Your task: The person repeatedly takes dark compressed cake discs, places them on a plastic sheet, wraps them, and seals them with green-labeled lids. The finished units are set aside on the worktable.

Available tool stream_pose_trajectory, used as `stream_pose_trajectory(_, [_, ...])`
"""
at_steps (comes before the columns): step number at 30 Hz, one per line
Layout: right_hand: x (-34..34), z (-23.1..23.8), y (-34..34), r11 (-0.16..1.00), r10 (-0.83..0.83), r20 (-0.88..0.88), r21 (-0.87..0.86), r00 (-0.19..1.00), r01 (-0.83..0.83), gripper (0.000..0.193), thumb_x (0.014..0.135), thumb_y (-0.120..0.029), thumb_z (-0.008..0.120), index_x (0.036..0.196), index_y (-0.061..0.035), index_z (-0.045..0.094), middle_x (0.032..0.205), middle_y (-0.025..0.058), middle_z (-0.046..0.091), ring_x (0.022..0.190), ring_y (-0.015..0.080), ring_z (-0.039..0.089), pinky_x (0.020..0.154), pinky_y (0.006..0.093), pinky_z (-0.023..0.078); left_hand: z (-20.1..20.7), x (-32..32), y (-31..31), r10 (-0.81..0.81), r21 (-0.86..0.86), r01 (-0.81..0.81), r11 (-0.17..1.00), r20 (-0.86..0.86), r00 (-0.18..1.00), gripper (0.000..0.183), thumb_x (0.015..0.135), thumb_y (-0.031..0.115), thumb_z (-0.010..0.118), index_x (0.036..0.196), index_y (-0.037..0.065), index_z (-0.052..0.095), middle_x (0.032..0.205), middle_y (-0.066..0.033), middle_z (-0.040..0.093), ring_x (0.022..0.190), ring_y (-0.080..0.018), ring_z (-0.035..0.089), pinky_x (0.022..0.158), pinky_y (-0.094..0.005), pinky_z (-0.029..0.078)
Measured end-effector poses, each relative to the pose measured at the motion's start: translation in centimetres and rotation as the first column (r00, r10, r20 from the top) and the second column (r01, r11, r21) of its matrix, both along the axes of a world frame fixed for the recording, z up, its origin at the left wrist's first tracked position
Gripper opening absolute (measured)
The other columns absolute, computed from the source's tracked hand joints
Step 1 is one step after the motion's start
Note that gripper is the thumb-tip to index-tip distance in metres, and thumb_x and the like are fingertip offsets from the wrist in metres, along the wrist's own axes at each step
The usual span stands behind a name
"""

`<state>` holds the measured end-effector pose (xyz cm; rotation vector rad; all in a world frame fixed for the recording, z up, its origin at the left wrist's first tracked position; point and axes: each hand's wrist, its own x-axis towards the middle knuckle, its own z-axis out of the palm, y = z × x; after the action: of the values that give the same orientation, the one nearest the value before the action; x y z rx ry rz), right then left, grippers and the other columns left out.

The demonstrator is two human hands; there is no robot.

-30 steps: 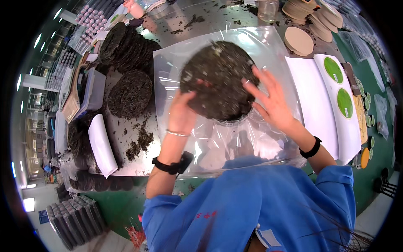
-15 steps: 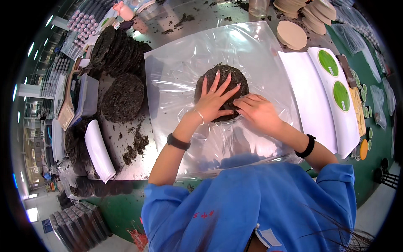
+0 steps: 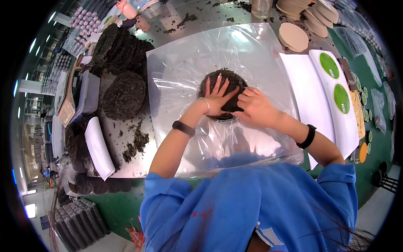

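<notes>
Leave clear plastic sheet (image 3: 260, 63) flat on desk (image 3: 140, 166), w/ dark pressed-flake cake (image 3: 236, 80) approx mid-sheet. Press evenly w/ L hand (image 3: 216, 101), splayed atop, gripping nothing. Steady R edge w/ R hand (image 3: 256, 107), curled; can't tell if pinching.

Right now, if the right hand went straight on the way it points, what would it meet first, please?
The right hand would probably meet the spread left hand lying on the dark round disc just to its left, though their exact heights are hard to judge.
</notes>
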<state>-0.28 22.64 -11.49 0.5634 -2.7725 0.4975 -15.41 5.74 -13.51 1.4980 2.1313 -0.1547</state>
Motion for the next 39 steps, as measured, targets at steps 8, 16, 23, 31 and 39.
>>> stream_pose_trajectory(8, [9.9, 5.9, 1.6, 0.647, 0.592, 0.577, -0.756, 0.563, 0.095, 0.044, 0.100, -0.020, 0.063, 0.142, -0.0063, 0.059, 0.142, 0.0163, 0.060, 0.135, 0.0323, 0.053, 0.112, 0.0413, 0.043, 2.8, 3.3, -5.9, 0.141, 0.649, -0.466, 0.602, 0.488, 0.862, 0.070, 0.087, 0.024, 0.078, 0.150, 0.012, 0.052, 0.158, -0.0196, 0.043, 0.155, -0.0365, 0.026, 0.125, -0.0580, 0.015])
stream_pose_trajectory(16, [9.6, -0.7, -1.8, 0.977, -0.209, 0.089, -0.032, 0.974, 0.212, 0.091, 0.079, -0.020, 0.080, 0.155, -0.0015, 0.036, 0.167, 0.0219, 0.024, 0.149, 0.0496, 0.028, 0.125, 0.0598, 0.018, -0.1, 17.0, -13.3, 0.537, 0.484, -0.401, 0.778, -0.179, 0.825, 0.069, 0.083, 0.037, 0.078, 0.140, 0.004, 0.056, 0.158, -0.0198, 0.040, 0.150, -0.0453, 0.028, 0.114, -0.0768, 0.017])
stream_pose_trajectory(23, [0.5, -1.6, -5.1, 0.977, -0.056, -0.075, -0.210, 0.996, 0.040, 0.086, 0.083, -0.040, 0.080, 0.149, -0.0011, 0.040, 0.143, 0.0208, 0.051, 0.134, 0.0363, 0.047, 0.123, 0.0543, 0.024, 6.2, 14.1, -16.4, 0.740, 0.924, -0.381, 0.038, 0.230, 0.633, 0.025, 0.093, -0.005, 0.057, 0.114, 0.006, 0.062, 0.125, -0.0171, 0.063, 0.121, -0.0341, 0.061, 0.121, -0.0562, 0.029])
stream_pose_trajectory(31, [-1.0, -3.6, -5.6, 0.943, -0.225, -0.082, -0.271, 0.971, 0.195, 0.025, 0.087, -0.026, 0.073, 0.072, -0.0059, 0.069, 0.080, 0.0068, 0.068, 0.083, 0.0279, 0.064, 0.085, 0.0433, 0.047, 1.9, 14.4, -10.9, 0.563, 0.434, -0.853, 0.290, 0.643, 0.519, 0.051, 0.085, 0.006, 0.079, 0.132, 0.001, 0.058, 0.121, -0.0153, 0.067, 0.112, -0.0333, 0.066, 0.093, -0.0366, 0.054])
stream_pose_trajectory(39, [-0.1, -2.6, -3.5, 0.954, -0.262, 0.079, -0.127, 0.962, 0.270, 0.022, 0.083, -0.019, 0.071, 0.066, -0.0057, 0.067, 0.077, 0.0090, 0.068, 0.081, 0.0293, 0.066, 0.083, 0.0435, 0.048, -0.4, 6.2, -3.5, -0.033, 0.429, -0.815, -0.389, 0.878, 0.478, 0.083, 0.084, 0.012, 0.082, 0.151, 0.010, 0.035, 0.143, -0.0090, 0.051, 0.136, -0.0298, 0.047, 0.113, -0.0416, 0.040])
